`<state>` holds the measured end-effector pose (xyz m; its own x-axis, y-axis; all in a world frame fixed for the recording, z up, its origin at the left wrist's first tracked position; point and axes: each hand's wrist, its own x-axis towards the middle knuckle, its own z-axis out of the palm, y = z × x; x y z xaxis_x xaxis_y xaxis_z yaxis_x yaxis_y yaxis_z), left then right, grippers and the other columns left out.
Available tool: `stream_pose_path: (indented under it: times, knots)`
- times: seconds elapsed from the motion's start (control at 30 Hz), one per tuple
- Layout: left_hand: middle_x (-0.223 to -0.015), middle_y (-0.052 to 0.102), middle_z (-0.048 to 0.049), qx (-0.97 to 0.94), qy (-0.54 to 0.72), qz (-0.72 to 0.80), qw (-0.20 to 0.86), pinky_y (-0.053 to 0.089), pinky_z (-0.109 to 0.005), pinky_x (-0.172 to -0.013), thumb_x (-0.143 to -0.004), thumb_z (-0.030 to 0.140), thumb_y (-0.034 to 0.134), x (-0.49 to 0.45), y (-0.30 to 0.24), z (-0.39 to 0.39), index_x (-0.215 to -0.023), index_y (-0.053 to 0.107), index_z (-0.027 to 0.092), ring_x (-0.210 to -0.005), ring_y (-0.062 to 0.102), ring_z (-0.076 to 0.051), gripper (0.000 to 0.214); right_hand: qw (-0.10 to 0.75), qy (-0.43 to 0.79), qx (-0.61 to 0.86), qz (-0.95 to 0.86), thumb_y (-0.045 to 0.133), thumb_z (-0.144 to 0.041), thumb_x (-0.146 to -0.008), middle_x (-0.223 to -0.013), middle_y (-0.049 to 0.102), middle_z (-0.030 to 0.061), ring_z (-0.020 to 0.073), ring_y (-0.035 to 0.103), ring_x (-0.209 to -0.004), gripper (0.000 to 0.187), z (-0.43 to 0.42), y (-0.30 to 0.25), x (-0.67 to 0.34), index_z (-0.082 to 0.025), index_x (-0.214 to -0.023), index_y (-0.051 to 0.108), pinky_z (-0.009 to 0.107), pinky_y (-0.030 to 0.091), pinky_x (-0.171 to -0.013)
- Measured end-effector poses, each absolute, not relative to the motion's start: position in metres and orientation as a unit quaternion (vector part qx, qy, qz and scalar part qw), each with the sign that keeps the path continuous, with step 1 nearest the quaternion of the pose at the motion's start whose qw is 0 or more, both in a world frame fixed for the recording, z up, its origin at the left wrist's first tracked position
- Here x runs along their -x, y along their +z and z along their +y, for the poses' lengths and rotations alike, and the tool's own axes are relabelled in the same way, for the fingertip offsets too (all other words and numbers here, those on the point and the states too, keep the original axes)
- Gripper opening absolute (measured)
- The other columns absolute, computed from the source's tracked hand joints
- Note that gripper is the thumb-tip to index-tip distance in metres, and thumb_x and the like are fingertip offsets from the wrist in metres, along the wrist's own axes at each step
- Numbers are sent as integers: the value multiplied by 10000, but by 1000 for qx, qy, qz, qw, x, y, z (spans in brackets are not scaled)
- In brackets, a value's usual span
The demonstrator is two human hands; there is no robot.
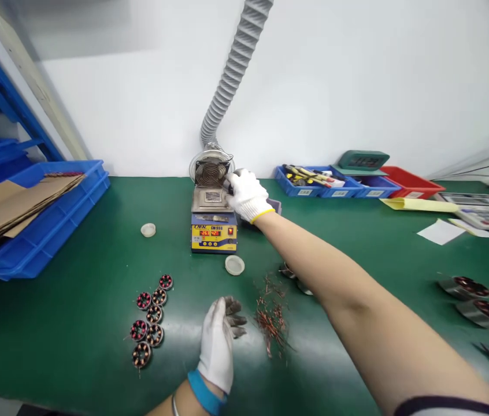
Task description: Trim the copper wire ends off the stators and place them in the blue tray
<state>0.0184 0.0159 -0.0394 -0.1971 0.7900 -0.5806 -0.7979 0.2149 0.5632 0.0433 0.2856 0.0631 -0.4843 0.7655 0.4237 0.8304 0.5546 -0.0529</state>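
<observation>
By the back edge of the table (75,329), the blue machine (214,228) sits just left of your right hand (247,193), the nearer one (its fingers curl; I can't tell what they hold). Your left hand (221,341), loosely open, looks empty beside wire bits (273,325).

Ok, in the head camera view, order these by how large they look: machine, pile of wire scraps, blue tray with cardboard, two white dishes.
Largest to smallest:
Blue tray
Machine
Pile of wire scraps
Left dish and right dish: much alike; the right one sits nearer the camera, so unranked.
</observation>
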Motion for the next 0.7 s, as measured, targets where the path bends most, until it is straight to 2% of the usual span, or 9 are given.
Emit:
stream_pose_path:
  times: [0.13, 0.27, 0.37, 0.47, 0.57, 0.7]
  knots:
    - [-850, 624, -87, 16, 632, 457, 626, 363, -287, -591, -503, 666, 735, -18, -35, 18, -898, 539, 149, -650, 543, -164, 680, 155, -66, 480, -861, 556, -256, -779, -1184, 456, 129, 325, 461, -1033, 407, 306, 60, -20, -245, -1184, 514, 436, 469, -751]
    - [-821, 608, -64, 18, 636, 438, 635, 342, -281, -582, -504, 680, 726, -19, -32, 17, -879, 547, 150, -621, 523, -147, 674, 143, -65, 472, -868, 597, -258, -748, -1150, 487, 138, 328, 490, -1010, 419, 310, 52, -21, -237, -1163, 544, 445, 474, -751]
    - [-808, 603, -59, 18, 634, 424, 647, 332, -276, -578, -512, 665, 737, -21, -30, 14, -889, 557, 146, -625, 520, -145, 666, 185, -39, 496, -847, 618, -322, -734, -1144, 520, 137, 330, 509, -1010, 470, 316, 59, -25, -230, -1189, 544, 456, 473, -780]
    - [-803, 602, -54, 23, 628, 415, 658, 332, -272, -576, -500, 661, 751, -21, -29, 12, -894, 561, 140, -615, 511, -135, 680, 264, 66, 548, -791, 579, -438, -761, -1084, 596, 110, 303, 557, -990, 495, 324, 72, -26, -208, -1199, 564, 410, 465, -825]
    - [-793, 607, -50, 24, 625, 416, 660, 335, -269, -576, -492, 673, 748, -21, -28, 13, -898, 564, 134, -612, 515, -134, 700, 272, 172, 566, -759, 491, -512, -809, -883, 665, 74, 256, 612, -901, 427, 329, 79, -20, -193, -1030, 669, 326, 470, -789]
    - [-756, 606, -40, 18, 625, 412, 662, 321, -261, -556, -484, 671, 752, -20, -29, 16, -882, 559, 132, -588, 508, -129, 697, 254, 230, 570, -747, 552, -529, -762, -748, 667, 84, 260, 634, -827, 400, 330, 74, -12, -164, -807, 708, 314, 471, -763]
